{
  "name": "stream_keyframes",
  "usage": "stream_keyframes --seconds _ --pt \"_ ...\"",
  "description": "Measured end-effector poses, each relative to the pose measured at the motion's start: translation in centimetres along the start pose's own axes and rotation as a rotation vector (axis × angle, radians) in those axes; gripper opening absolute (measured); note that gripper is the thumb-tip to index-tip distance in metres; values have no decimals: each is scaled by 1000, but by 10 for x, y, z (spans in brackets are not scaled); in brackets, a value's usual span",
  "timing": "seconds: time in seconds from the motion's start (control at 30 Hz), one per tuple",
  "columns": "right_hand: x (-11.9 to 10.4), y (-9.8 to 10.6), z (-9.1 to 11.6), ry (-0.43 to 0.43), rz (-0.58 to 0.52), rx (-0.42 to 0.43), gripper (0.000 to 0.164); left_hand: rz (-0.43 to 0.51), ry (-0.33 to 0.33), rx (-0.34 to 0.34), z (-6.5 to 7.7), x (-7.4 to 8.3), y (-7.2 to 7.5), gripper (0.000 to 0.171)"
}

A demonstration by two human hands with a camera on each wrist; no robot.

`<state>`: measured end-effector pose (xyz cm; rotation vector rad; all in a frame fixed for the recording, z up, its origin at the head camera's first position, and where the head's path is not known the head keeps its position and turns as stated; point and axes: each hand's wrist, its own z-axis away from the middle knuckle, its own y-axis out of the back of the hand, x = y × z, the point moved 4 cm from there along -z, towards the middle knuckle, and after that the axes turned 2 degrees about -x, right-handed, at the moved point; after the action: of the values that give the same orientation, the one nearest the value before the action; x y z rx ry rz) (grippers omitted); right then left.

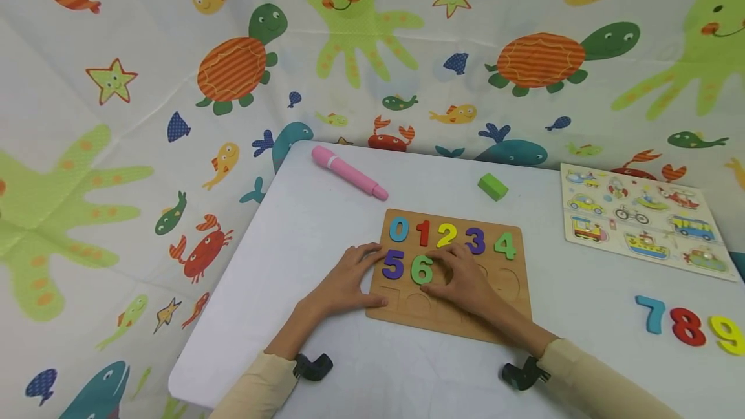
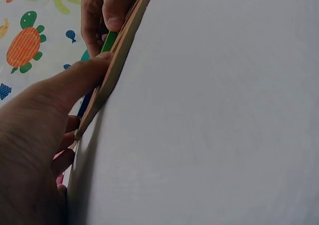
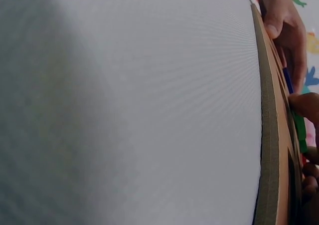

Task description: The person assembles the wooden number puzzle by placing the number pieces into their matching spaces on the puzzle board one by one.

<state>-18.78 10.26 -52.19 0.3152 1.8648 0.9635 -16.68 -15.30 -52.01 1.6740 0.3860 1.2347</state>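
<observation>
A brown wooden number board (image 1: 448, 325) lies on the table, with the pieces 0 to 5 in its upper part. My left hand (image 1: 343, 280) holds its left side, thumb over the lower corner and fingers at the edge higher up. In the left wrist view the thumb (image 2: 102, 58) rests on the board's top face. My right hand (image 1: 465, 277) reaches over the board and pinches the green number 6 (image 1: 421, 270) between thumb and fingers, beside the purple 5 (image 1: 393, 264). The right wrist view shows the green piece (image 3: 300, 130) edge-on at those fingers.
Loose on the right lie a blue 7 (image 1: 652, 313), a red 8 (image 1: 688, 326) and a yellow 9 (image 1: 727, 335). Behind them is a vehicle puzzle board (image 1: 625, 238). A green block (image 1: 493, 187) and a pink marker (image 1: 349, 173) lie beyond the number board.
</observation>
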Motion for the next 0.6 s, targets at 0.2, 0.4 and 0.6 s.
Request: stream_keyframes --seconds 0.2,0.4,0.6 --pt "2 0 0 -1 12 12 64 -7 6 5 0 -1 -2 96" --pt "1 -2 0 -23 19 12 63 2 20 -3 1 -1 -2 95" --pt "2 -2 -1 -23 -11 22 64 -1 12 4 0 -2 -2 94"
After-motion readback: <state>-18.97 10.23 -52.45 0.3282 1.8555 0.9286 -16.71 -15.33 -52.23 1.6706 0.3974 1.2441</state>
